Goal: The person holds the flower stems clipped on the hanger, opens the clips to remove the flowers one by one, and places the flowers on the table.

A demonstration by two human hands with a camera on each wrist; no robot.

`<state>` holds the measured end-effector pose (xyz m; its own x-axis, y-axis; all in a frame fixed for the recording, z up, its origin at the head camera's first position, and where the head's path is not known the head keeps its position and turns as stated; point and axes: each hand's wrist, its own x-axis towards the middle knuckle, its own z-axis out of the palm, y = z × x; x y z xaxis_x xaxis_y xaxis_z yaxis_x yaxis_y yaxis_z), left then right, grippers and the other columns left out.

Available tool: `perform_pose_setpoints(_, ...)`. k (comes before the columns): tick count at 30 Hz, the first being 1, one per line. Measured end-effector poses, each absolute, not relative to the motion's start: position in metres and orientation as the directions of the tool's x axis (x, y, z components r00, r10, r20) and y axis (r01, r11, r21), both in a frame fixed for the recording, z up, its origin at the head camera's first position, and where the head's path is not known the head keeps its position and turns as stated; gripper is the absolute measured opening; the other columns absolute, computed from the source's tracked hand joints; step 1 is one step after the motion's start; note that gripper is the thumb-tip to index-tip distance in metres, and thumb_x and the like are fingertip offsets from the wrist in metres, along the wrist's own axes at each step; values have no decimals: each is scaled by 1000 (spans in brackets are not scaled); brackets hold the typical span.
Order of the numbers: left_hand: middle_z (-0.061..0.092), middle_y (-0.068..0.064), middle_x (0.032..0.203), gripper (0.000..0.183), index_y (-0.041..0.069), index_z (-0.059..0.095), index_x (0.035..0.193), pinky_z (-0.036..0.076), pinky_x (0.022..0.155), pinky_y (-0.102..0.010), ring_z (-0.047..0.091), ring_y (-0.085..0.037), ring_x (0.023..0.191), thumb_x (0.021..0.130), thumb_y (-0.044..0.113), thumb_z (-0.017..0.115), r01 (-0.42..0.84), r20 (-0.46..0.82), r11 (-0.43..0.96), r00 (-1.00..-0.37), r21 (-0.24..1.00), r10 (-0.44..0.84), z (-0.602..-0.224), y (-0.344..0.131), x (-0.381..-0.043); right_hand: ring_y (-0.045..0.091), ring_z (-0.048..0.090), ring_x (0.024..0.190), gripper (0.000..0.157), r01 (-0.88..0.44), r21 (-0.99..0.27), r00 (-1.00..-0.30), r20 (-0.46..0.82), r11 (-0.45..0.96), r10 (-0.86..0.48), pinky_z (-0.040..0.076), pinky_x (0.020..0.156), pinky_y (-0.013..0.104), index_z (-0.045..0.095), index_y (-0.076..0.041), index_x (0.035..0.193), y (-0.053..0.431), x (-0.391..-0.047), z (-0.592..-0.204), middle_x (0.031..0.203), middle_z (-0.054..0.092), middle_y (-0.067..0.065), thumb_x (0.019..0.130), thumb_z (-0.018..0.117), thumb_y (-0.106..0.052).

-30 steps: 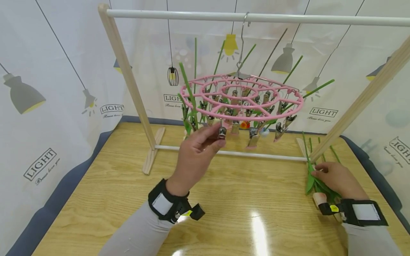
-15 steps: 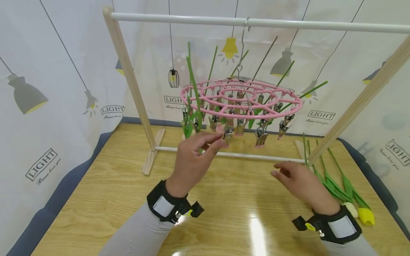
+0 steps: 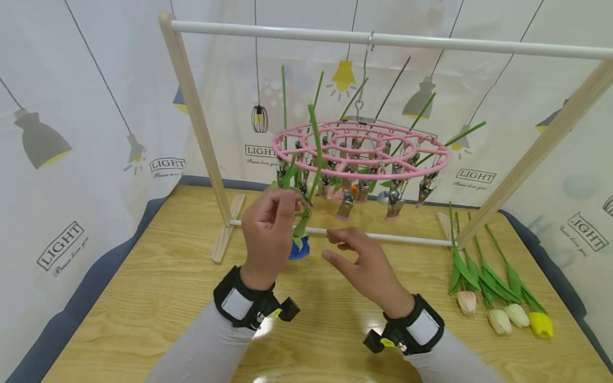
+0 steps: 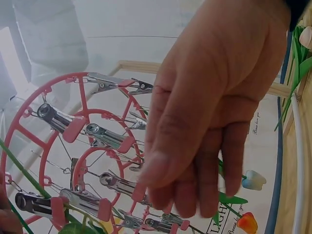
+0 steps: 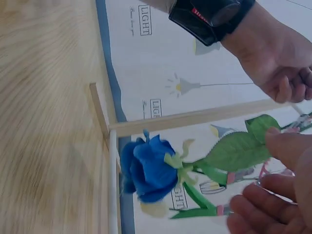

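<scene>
You can read boxed labels saying "LIGHT" (image 3: pixel 60 244) on the backdrop (image 3: pixel 220 80) to your left, behind the pink clip hanger (image 3: pixel 373 176) and to your right; the script under them ends in "love you", its first word unclear. On the strap (image 5: pixel 207 24) around your left wrist, red lettering shows, too blurred to make out. The table (image 3: pixel 143 308) is pale, glossy wood grain with light glaring off it near you, and the white backdrop rises behind it, printed with grey lamps (image 3: pixel 43 138) and a yellow one (image 3: pixel 344 75), its foot edged in dark blue (image 3: pixel 557 255). The hanger hooks over the white top bar (image 3: pixel 306 35) of a wooden stand, metal clips (image 3: pixel 345 206) dangling beneath. The blue rose (image 3: pixel 299 249) hangs head down below the hanger's left side, stem pointing up in front of it. Your left hand (image 3: pixel 265 231) is just beside that stem, fingers bent; whether they pinch anything you cannot tell. Your right hand (image 3: pixel 371 266) is to the rose's right, thumb and fingers spread. Four tulips (image 3: pixel 541 324), pinkish, two white and yellow, lie at the table's right.
</scene>
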<state>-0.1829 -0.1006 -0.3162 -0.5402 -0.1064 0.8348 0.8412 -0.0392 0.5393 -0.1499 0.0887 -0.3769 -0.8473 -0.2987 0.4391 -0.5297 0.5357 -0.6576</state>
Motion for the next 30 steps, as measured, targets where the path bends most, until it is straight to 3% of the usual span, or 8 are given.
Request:
perform_pose_setpoints(5,54,-12,85,16,-2,59,101,41,57,-26,49,-21,69,94,11,52,784,776,-26,-619,621,-119,-316,-104,-186,17,50,115,48,-528,-756,-848,491,387,-198,47,96,42,53,-9,130,55,-156,-358,127,57,13,85,67,-18)
perform_pose_setpoints(8,54,-11,90,19,-1,58,107,42,61,-26,49,-21,73,94,13,52,759,753,-21,-649,651,-109,-318,-104,-187,18,49,116,51,-491,-812,-871,463,316,-164,45,99,43,51,-5,131,41,-157,-349,128,55,16,84,68,-14)
perform_pose_setpoints(17,52,-5,83,28,-3,57,102,37,53,-29,43,-19,63,96,24,51,742,739,-28,-670,670,-72,-319,-104,-190,20,59,103,37,-537,-817,-844,515,210,-151,53,88,39,60,-4,120,26,-166,-347,115,64,17,84,67,-7)
perform_pose_setpoints(24,54,-7,85,25,0,58,102,37,51,-28,45,-19,63,96,23,51,732,731,-36,-681,680,-43,-320,-104,-191,18,63,95,21,-517,-843,-854,496,148,-156,56,78,33,66,-1,109,29,-169,-351,108,66,18,89,60,-3)
perform_pose_setpoints(30,56,-9,84,23,2,58,101,40,53,-27,48,-20,65,95,23,54,723,721,-31,-691,690,-49,-320,-103,-191,20,64,92,18,-530,-834,-846,508,151,-160,56,74,28,67,1,105,32,-168,-350,106,66,19,89,59,-2)
